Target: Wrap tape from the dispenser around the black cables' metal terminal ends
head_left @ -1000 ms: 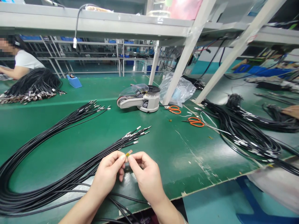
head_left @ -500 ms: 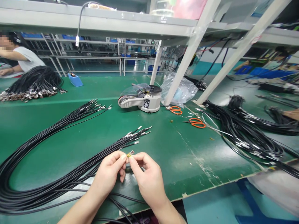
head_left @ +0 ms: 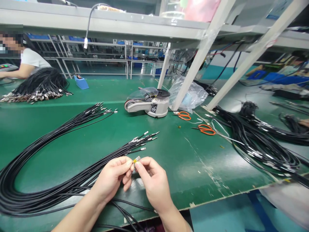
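Note:
My left hand [head_left: 113, 178] and my right hand [head_left: 152, 181] meet over the near edge of the green table [head_left: 72, 148]. Both pinch the end of one black cable, whose metal terminal with a yellow wrap [head_left: 136, 159] sticks up between the fingertips. Just beyond the hands lies a bundle of black cables with metal terminals [head_left: 142, 139], fanned toward the right. A second bundle [head_left: 96, 111] lies further back on the left.
A grey tape dispenser [head_left: 149, 103] stands mid-table, with two orange scissors [head_left: 206, 129] and a clear plastic bag [head_left: 190, 93] to its right. More black cables [head_left: 256, 135] pile at right. Another person [head_left: 26, 61] sits far left behind a cable heap [head_left: 38, 87].
My hands stay pinched on the cable end, with only slight finger shifts. The view has drifted a little, so everything sits slightly further right.

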Demonstrator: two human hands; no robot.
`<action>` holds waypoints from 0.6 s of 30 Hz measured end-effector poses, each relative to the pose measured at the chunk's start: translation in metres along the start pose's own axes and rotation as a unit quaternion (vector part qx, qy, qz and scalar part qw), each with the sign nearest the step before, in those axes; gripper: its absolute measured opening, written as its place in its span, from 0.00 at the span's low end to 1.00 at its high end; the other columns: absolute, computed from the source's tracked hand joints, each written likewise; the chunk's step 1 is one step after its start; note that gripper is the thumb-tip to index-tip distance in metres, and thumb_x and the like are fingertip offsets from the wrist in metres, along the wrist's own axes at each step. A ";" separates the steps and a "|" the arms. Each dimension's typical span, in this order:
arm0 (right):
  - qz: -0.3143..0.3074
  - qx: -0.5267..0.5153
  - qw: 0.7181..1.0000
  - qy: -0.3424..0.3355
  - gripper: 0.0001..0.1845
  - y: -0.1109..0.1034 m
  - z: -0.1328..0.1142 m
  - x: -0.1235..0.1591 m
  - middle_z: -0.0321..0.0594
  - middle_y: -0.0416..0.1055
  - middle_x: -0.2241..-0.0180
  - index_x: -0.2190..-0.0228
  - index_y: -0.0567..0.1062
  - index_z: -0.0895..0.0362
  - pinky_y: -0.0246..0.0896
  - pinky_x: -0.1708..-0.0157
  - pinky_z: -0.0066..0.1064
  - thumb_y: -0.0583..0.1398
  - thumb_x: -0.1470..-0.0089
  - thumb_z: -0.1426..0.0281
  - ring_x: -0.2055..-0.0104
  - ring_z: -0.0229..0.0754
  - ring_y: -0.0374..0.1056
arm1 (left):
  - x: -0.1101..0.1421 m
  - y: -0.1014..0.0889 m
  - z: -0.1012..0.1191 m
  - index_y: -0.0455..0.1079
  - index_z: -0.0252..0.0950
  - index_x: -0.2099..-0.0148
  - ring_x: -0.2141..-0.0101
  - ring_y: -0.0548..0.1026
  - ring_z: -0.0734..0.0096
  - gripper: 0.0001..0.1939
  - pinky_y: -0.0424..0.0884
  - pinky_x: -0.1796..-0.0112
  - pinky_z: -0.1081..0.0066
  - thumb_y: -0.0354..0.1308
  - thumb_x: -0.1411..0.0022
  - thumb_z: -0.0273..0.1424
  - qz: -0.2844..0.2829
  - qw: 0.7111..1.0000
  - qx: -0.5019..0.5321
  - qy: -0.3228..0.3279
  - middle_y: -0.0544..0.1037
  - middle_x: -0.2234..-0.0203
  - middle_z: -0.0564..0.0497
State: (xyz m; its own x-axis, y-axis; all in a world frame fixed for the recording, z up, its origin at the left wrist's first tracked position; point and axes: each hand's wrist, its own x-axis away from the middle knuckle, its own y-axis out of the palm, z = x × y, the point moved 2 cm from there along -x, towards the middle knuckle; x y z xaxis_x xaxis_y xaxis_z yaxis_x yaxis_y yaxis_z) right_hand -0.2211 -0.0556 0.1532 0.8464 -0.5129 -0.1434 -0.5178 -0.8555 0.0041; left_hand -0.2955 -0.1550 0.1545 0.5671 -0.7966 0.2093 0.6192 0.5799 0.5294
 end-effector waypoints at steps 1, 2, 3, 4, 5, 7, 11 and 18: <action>-0.007 -0.004 1.000 -0.008 0.06 -0.001 0.001 0.000 0.36 0.71 0.74 0.75 0.71 0.57 0.62 0.69 0.27 0.59 0.47 0.70 0.71 0.38 0.67 | 0.000 -0.001 0.001 0.66 0.30 0.77 0.88 0.57 0.84 0.12 0.57 0.87 0.80 0.59 0.46 0.32 -0.014 1.000 0.012 -0.008 0.61 0.87 0.57; -0.016 -0.006 1.000 -0.018 0.06 -0.002 0.002 -0.001 0.36 0.70 0.74 0.75 0.71 0.57 0.62 0.69 0.27 0.59 0.47 0.70 0.71 0.37 0.67 | -0.001 -0.001 0.001 0.66 0.30 0.77 0.88 0.56 0.84 0.12 0.57 0.88 0.80 0.59 0.47 0.32 -0.029 0.999 0.023 -0.018 0.61 0.87 0.57; -0.027 -0.008 0.999 -0.028 0.06 -0.004 0.003 -0.002 0.35 0.70 0.74 0.75 0.71 0.57 0.61 0.68 0.27 0.59 0.48 0.70 0.70 0.37 0.66 | -0.001 -0.002 0.001 0.66 0.30 0.77 0.88 0.55 0.85 0.11 0.57 0.88 0.80 0.59 0.47 0.31 -0.044 0.998 0.032 -0.029 0.61 0.87 0.57; -0.037 -0.009 0.998 -0.040 0.06 -0.005 0.004 -0.003 0.35 0.69 0.74 0.75 0.71 0.57 0.61 0.68 0.27 0.59 0.48 0.71 0.70 0.37 0.66 | 0.000 -0.003 0.001 0.66 0.30 0.77 0.88 0.55 0.85 0.11 0.57 0.88 0.81 0.59 0.46 0.31 -0.059 0.997 0.038 -0.042 0.60 0.87 0.57; -0.049 -0.009 0.997 -0.053 0.06 -0.007 0.005 -0.004 0.35 0.69 0.74 0.76 0.71 0.56 0.61 0.68 0.27 0.60 0.48 0.71 0.70 0.37 0.65 | 0.000 -0.003 0.001 0.66 0.30 0.78 0.89 0.54 0.85 0.11 0.57 0.88 0.81 0.59 0.46 0.30 -0.074 0.995 0.043 -0.056 0.60 0.88 0.57; -0.075 -0.013 0.994 -0.078 0.04 -0.010 0.006 -0.006 0.35 0.68 0.73 0.74 0.72 0.56 0.61 0.68 0.27 0.61 0.49 0.71 0.70 0.37 0.65 | 0.002 -0.004 0.001 0.66 0.30 0.78 0.89 0.53 0.86 0.11 0.56 0.89 0.81 0.59 0.47 0.30 -0.103 0.990 0.049 -0.084 0.60 0.88 0.57; -0.134 -0.030 0.983 -0.123 0.05 -0.015 0.004 -0.008 0.36 0.69 0.71 0.68 0.75 0.53 0.61 0.66 0.30 0.64 0.51 0.71 0.68 0.39 0.65 | 0.006 -0.006 0.001 0.67 0.29 0.78 0.90 0.50 0.87 0.11 0.56 0.90 0.81 0.60 0.49 0.31 -0.156 0.977 0.051 -0.134 0.59 0.89 0.58; -0.165 -0.032 0.981 -0.093 0.03 -0.033 0.001 -0.013 0.37 0.71 0.71 0.69 0.78 0.52 0.63 0.65 0.32 0.64 0.51 0.69 0.68 0.40 0.67 | 0.009 0.000 0.002 0.66 0.32 0.73 0.88 0.55 0.85 0.13 0.54 0.86 0.80 0.58 0.46 0.38 -0.094 0.985 -0.135 -0.056 0.60 0.87 0.59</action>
State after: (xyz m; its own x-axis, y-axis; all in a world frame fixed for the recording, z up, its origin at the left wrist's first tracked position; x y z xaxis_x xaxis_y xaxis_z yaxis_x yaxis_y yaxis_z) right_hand -0.2150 -0.0210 0.1542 0.9265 -0.1898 -0.3250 -0.2048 -0.9787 -0.0121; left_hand -0.2912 -0.1626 0.1578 0.3740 -0.8995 0.2259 0.8379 0.4321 0.3334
